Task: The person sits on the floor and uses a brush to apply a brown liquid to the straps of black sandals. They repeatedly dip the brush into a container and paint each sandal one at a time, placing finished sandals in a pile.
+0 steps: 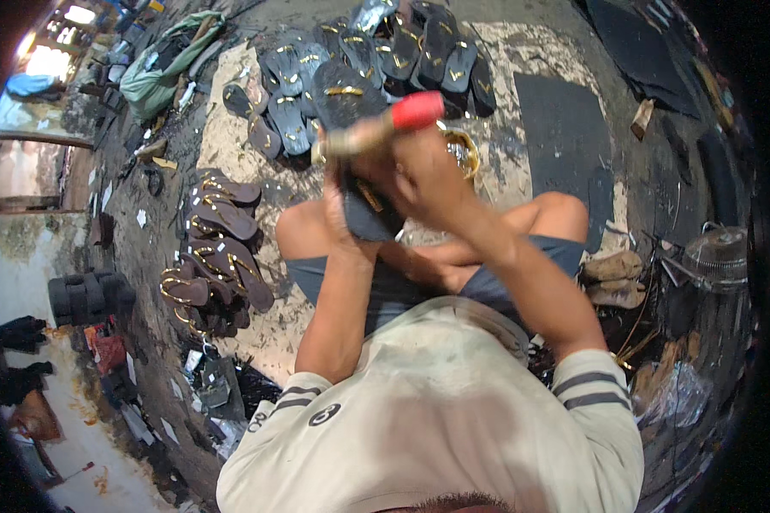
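the person sat cross-legged on the floor, and the right hand (419, 175) was wrapped tight round a wooden-shafted tool with a red-taped handle end (385, 124), raised in front of the chest with the red end pointing up and to the right; whether it was a hammer or some other striker, the head was hidden behind the hands. the left hand (338, 214) was closed on a dark flat sandal sole with a gold strap (368, 209), held upright between the knees, just under the tool and touching the right hand's knuckles. judging from the grip, the blow or press had to land square on the strap's seat, so the left hand needed to keep the sole steady and its fingers clear of the strike line, with short controlled strokes rather than a big swing. up ahead on the pale worn mat (222, 137) lay a heap of black sandals with gold straps (376, 60), well apart from the hands. to the person's left sat a pile of brown sandals with gold straps (218, 256), near the left knee. a dark rubber sheet (565, 141) lay flat off to the right, and a green cloth bag (158, 73) slumped at the far left
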A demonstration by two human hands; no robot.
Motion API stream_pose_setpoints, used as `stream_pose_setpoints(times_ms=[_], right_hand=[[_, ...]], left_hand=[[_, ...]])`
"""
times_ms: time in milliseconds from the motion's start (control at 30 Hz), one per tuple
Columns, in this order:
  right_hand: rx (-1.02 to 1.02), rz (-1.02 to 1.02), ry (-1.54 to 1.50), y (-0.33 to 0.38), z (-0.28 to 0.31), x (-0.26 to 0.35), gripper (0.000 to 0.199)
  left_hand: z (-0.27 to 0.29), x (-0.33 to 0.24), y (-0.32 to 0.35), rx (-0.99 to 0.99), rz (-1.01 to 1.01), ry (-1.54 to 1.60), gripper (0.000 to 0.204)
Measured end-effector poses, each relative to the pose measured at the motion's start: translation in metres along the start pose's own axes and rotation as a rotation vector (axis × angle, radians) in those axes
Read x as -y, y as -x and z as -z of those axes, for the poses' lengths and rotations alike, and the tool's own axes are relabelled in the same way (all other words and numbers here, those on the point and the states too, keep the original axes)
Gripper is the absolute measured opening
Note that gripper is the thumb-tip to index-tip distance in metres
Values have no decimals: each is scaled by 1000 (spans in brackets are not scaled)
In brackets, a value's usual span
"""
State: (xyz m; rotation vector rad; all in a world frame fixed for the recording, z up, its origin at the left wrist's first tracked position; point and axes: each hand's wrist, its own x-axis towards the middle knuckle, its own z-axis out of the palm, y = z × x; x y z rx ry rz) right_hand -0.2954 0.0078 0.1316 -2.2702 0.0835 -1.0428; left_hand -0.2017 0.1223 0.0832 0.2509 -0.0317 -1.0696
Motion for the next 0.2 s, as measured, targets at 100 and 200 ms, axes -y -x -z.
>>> stream_pose_setpoints(times_ms=[100, 200], right_hand=[[23, -108, -440, 50, 5, 33, 27], [103, -290, -387, 63, 18, 42, 24]], left_hand=[[-35, -6, -11, -5, 126, -110, 56], [26, 6, -40, -155, -59, -340, 64]])
